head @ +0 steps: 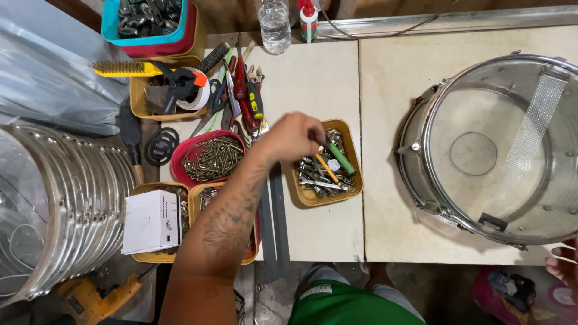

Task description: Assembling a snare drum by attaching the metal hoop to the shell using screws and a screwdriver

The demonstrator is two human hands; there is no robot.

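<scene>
Left hand (293,137) reaches far over the bench, fingers pinched narrow on a green-handled screwdriver (339,157). The tool's lower end sits in a mustard-yellow tray (356,180) full of wrenches and small metal bits, mid-table, just right of the forearm. An orange-handled tool (327,168) lies in the same tray beside it.

Right hand (563,266) shows only at the near right edge, fingers partly cut off; it seems empty, but whether it is spread or curled can't be told. It is just beside the near rim of a chrome snare drum (421,174), which lies flat on the right table panel with its snare wires (530,135) running across the clear head.

Left of the forearm: a red bowl of screws (208,157), then nearer, yellow trays with a white box (152,221) on top. Farther off, a heap of pliers and screwdrivers (241,90), a yellow wire brush (123,68), and a blue bin (111,24) at far left. A clear bottle (275,25) stands at the far edge. A stack of metal drum hoops (66,198) fills the left side, with a yellow drill (90,299) on the floor near it.
</scene>
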